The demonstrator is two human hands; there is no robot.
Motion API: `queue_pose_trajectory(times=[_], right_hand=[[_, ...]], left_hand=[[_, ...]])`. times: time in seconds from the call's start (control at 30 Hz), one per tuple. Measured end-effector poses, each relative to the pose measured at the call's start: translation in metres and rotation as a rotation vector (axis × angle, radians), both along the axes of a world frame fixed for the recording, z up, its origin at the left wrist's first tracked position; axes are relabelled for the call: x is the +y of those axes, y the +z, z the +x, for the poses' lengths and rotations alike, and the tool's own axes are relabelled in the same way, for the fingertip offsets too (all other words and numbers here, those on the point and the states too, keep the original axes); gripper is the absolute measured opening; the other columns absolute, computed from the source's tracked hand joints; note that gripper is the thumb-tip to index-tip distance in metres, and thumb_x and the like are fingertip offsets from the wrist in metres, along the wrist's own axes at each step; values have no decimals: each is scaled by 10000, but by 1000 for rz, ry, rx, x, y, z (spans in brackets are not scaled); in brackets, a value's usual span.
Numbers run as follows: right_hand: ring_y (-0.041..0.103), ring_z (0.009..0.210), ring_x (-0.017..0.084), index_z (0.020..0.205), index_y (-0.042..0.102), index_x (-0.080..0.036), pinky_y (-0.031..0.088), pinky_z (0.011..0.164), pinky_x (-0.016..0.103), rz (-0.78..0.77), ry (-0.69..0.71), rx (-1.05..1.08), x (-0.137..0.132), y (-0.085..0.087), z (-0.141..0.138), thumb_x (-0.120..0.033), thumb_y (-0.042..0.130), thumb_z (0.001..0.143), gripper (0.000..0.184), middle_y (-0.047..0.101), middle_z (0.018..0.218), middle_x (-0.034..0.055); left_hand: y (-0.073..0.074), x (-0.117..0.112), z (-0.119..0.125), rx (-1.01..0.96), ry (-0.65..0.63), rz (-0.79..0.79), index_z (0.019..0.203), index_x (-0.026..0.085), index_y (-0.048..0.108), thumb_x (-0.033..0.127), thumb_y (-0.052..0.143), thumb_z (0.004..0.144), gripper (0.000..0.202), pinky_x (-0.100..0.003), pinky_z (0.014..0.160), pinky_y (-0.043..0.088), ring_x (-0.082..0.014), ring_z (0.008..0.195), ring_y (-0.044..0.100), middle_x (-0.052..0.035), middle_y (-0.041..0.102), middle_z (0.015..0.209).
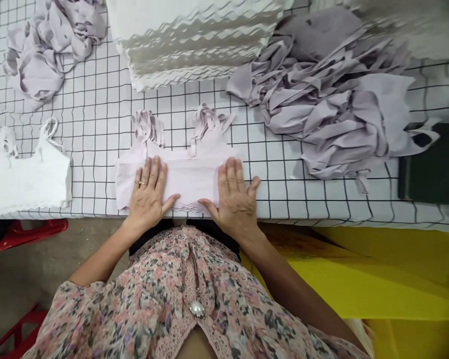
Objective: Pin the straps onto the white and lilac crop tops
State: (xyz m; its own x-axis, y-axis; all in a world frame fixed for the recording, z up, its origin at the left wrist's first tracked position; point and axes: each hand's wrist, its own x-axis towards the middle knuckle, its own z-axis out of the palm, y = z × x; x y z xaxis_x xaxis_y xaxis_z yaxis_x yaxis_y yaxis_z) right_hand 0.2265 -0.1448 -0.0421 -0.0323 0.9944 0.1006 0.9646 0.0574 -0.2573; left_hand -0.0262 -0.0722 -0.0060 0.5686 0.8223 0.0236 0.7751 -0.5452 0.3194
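A pale lilac crop top stack (187, 174) lies flat near the front edge of the grid-patterned table (97, 104), its straps bunched at the far side. My left hand (148, 192) lies flat on its left part, fingers together and stretched out, a ring on one finger. My right hand (235, 194) lies flat on its right part, thumb spread. Both palms press down on the fabric and hold nothing.
A white crop top stack (26, 179) lies at the left. Heaps of lilac garments sit at the far left (48, 45) and right (333, 99). A tall white folded stack (198, 40) stands behind. A dark phone-like object (432, 164) rests at right. Yellow surface (377, 269) below.
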Motion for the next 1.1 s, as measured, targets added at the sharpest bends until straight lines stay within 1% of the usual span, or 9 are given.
queue_pose_trajectory(times=[0.2,0.3,0.4,0.53,0.7,0.87,0.93,1.0,1.1], right_hand=[[221,1701,521,1786,29,-11,224,1253,854,-51,-111,-25,-13,10,20,-739,290,1093,1039,191,1800,372],[181,1719,504,1795,26,-38,151,1282,856,-18,-62,-7,-4,29,-2,-719,308,1098,1014,160,1820,341],[178,1742,415,1799,118,-68,107,1354,774,-12,120,55,17,38,-41,-643,303,1125,905,156,1845,270],[194,1745,376,1771,237,-43,137,1362,757,-80,149,101,32,23,-55,-619,253,1138,856,183,1841,253],[201,1738,405,1772,226,-47,187,1315,808,-32,-88,84,16,-2,-9,-667,283,1125,898,175,1835,283],[255,1724,406,1764,274,-81,245,1279,823,-13,-123,139,10,-5,8,-641,264,1137,842,210,1827,278],[264,1723,392,1767,289,-115,266,1279,805,36,-138,184,13,-6,14,-608,240,1147,794,246,1825,260],[269,1724,378,1775,287,-141,279,1293,771,118,-188,219,14,-9,27,-576,219,1152,763,277,1822,246],[242,1729,396,1759,334,-100,264,1317,743,207,-307,224,12,-16,52,-593,189,1144,801,269,1824,255]], left_hand=[[8,8,-17,-22,243,-98,1785,284,241,677,612,1023,934,-645,1444,29,-392,1773,91,-146,156,1886],[9,10,-15,-24,240,-102,1779,247,265,687,605,1018,943,-645,1443,10,-402,1773,76,-165,141,1885],[9,11,-13,-17,243,-75,1777,203,273,722,582,1019,970,-654,1441,5,-411,1771,74,-185,134,1882],[7,11,-15,-9,259,-31,1773,217,297,763,585,1002,987,-671,1434,11,-416,1771,69,-168,148,1883],[3,15,-11,34,315,-19,1779,209,294,757,606,988,1012,-753,1389,-22,-461,1763,45,-210,119,1876],[11,20,-11,44,332,-2,1762,133,328,725,645,976,1034,-783,1370,14,-485,1754,75,-262,147,1857],[17,5,-17,-19,308,62,1710,157,438,677,679,974,933,-762,1381,38,-462,1748,164,-245,274,1833],[19,-23,-23,-137,205,107,1563,229,627,572,674,1012,651,-709,1401,128,-395,1665,418,-182,548,1699],[7,-67,-20,-265,-40,-191,1254,263,814,470,609,1081,339,-545,1288,468,-252,1233,773,-88,838,1221]])
